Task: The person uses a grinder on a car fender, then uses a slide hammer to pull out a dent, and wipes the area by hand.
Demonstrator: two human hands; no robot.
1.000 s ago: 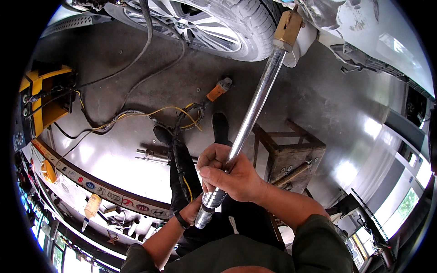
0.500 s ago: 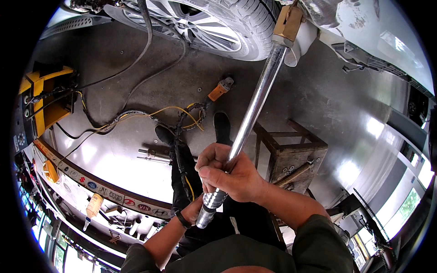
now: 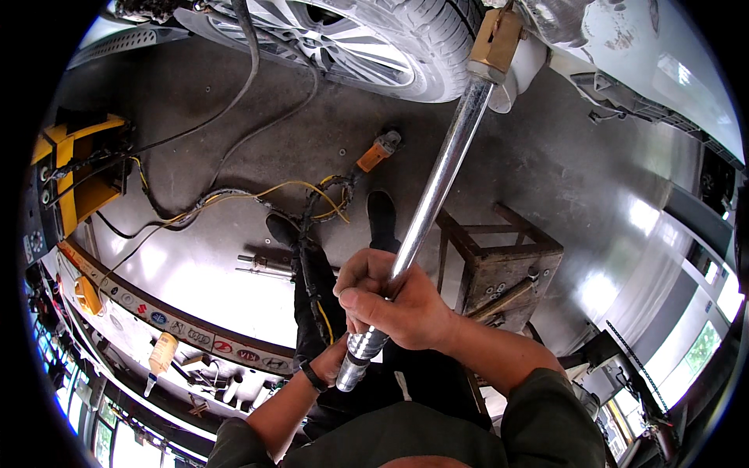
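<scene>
The right hand [image 3: 402,303] is wrapped round a long, shiny metal bar [image 3: 437,179], with its thumb lying across the near side and its fingers curled round to the left. The left hand [image 3: 331,362] is lower down and nearer the body, just by the bumpy part [image 3: 367,341] at the bar's near end. The bar hides its fingers, so I can't tell if it is holding on or only resting there.

I'd guess the bar is heavy, more so at the far end, where a chunky brass-coloured block [image 3: 495,45] sits. It looks hard and stiff, and I don't think it would bend or break easily. The smooth part is so shiny that a hand might slide on it. The bumpy part looks like the best place to hold, with the other hand a bit farther up to help with the weight.

The bar goes right through the right hand. Its short, round tip pokes out on the near side, and the long smooth part slants away to the far right. The block is up there, just right of the tyre [image 3: 441,51] and near the white car [image 3: 671,54]. A wooden stool [image 3: 507,269] stands to the right of the bar.
</scene>
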